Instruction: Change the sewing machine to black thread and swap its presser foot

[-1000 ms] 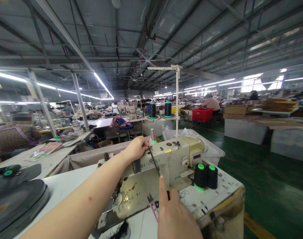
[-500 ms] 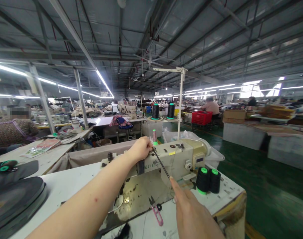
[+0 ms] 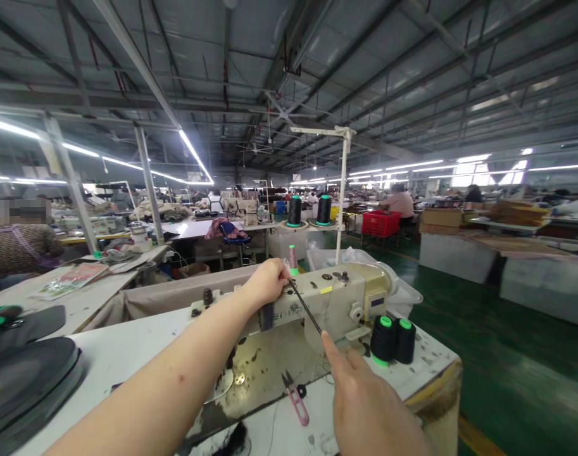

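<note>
My left hand (image 3: pixel 271 280) reaches across to the top of a cream sewing machine (image 3: pixel 339 291). Its fingers are pinched together there, and what they hold is hidden. A thin dark rod-like tool (image 3: pixel 306 308) slants from those fingertips down to my right hand (image 3: pixel 364 386), whose index finger and thumb close on its lower end. Pink thread snips (image 3: pixel 295 400) lie on the table below the machine arm, beside a small black round part (image 3: pixel 301 391). Right of my right hand stand two black thread cones (image 3: pixel 394 340). A slim pinkish spool (image 3: pixel 292 258) rises just behind my left hand.
A white thread stand (image 3: pixel 340 190) rises behind the machine, with black cones (image 3: pixel 294 211) on it. Dark round pieces (image 3: pixel 27 380) are stacked at the left. A white bin (image 3: pixel 409 296) stands behind the machine. One person (image 3: pixel 20 244) sits far left.
The view has shifted slightly, so the scene sits a little further left. Both hands keep nearly the same place on the machine and tool.
</note>
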### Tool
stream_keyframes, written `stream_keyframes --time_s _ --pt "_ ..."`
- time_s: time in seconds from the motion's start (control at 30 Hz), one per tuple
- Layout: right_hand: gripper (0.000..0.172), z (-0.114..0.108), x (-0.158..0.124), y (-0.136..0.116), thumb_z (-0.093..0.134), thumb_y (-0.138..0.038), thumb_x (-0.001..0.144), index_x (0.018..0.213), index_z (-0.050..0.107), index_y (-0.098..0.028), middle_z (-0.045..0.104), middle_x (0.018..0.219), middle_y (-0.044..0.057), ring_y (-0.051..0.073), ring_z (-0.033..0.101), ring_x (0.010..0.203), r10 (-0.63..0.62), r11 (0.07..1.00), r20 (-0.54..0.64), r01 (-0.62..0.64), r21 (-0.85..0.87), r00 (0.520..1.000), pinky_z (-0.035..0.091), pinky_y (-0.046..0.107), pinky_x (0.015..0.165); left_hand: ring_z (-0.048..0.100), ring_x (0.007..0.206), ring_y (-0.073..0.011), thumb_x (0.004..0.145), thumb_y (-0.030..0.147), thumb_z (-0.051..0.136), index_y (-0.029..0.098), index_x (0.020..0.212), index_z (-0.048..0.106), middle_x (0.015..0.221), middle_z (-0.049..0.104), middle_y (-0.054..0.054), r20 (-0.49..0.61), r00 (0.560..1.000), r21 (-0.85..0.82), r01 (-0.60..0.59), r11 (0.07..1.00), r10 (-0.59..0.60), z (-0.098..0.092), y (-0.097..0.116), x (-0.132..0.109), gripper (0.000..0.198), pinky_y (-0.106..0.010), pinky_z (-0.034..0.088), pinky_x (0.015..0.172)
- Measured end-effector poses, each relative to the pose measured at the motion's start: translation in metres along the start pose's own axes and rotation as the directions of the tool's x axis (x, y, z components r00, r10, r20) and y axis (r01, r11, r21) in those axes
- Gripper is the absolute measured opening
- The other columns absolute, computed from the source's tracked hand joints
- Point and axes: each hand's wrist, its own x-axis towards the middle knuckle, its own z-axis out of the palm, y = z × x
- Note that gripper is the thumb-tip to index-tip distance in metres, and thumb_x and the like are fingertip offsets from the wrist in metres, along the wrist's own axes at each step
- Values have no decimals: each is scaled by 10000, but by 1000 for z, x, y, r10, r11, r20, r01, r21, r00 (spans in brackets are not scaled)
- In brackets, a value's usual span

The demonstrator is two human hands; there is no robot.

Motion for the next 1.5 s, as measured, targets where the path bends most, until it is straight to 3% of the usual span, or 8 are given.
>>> stream_keyframes --time_s 0.27,0.4,0.6,0.9,1.1,1.27,1.5 --pt "682 13 2 8 306 -39 948 1598 380 -234 679 1266 156 242 713 1050 -16 990 3 16 139 1000 550 334 923 644 799 -191 769 56 690 179 683 687 806 666 -40 1 1000 -16 15 1000 -15 -1 1 0 150 -288 508 776" --pt "739 9 1 12 314 -15 914 1621 315 -232 664 1262 165 268 714 1028 -40 999 42 38 29 998 565 369 892 653 805 -193 770 58 691 182 676 683 800 671 -39 5 1000 -11 23 1000 -23 -3 3 -1 156 -286 509 773" --pt "764 5 6 28 317 -3 896 1618 319 -254 674 1206 148 234 723 928 -141 988 -31 139 -60 990 565 323 825 656 813 -190 778 59 692 178 697 687 818 681 -39 0 1000 -13 23 1000 -23 -1 1 -1 144 -284 510 783" --pt "790 -24 15 26 376 4 873 1622 295 -232 666 1268 164 276 721 998 -107 989 96 115 -89 990 565 384 888 639 778 -179 770 50 683 181 688 675 799 667 -27 -1 1000 -42 17 999 -17 2 -3 0 155 -270 495 737" --pt "685 -8 19 42 351 -47 910 1562 445 -234 709 1173 128 215 712 1018 -152 982 -41 155 108 988 546 306 886 636 763 -180 754 40 682 187 666 674 765 655 -16 -5 1000 -50 18 999 -19 2 -3 0 171 -269 495 724" --pt "589 -10 23 51 352 -108 951 1496 545 -222 732 1091 116 190 710 987 -155 959 -78 169 229 985 530 279 893 630 769 -176 762 37 681 183 690 684 788 654 -18 -1 1000 -50 17 999 -17 3 -4 1 163 -267 489 730" --pt "526 -4 28 56 381 -166 973 1456 587 -196 725 1240 127 210 679 1153 -144 892 -92 169 420 985 500 323 1012 626 773 -173 762 28 678 172 741 696 816 653 -25 9 1000 -48 18 999 -17 3 -6 2 147 -266 486 747"
